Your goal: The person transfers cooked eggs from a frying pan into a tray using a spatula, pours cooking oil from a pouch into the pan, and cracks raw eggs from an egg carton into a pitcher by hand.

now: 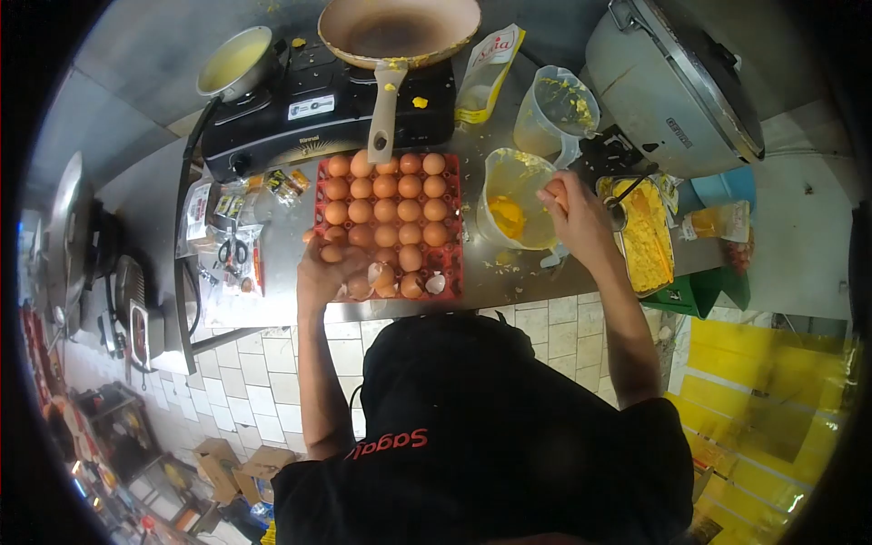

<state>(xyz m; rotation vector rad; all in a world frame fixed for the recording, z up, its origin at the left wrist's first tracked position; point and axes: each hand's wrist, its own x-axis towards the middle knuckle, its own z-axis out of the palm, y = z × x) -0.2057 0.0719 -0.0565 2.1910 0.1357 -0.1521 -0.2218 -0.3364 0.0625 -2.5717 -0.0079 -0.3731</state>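
Observation:
A red tray (456, 195) full of brown eggs (385, 211) lies on the metal counter, with broken shells (436, 283) along its near edge. At the tray's near left corner is my left hand (323, 271), its fingers curled among the eggs; what they hold, if anything, is hidden. My right hand (570, 202) is closed at the right rim of a clear plastic jug (522, 182), and what it grips cannot be made out. Yellow yolks (507, 218) lie in the jug.
Behind stand a black gas stove (263, 141), a frying pan (400, 32) with its handle over the tray, a pot (236, 64), and a second jug (556, 109). At right are a container of yellow food (647, 238) and a large lidded cooker (672, 91). Scissors (232, 251) lie left.

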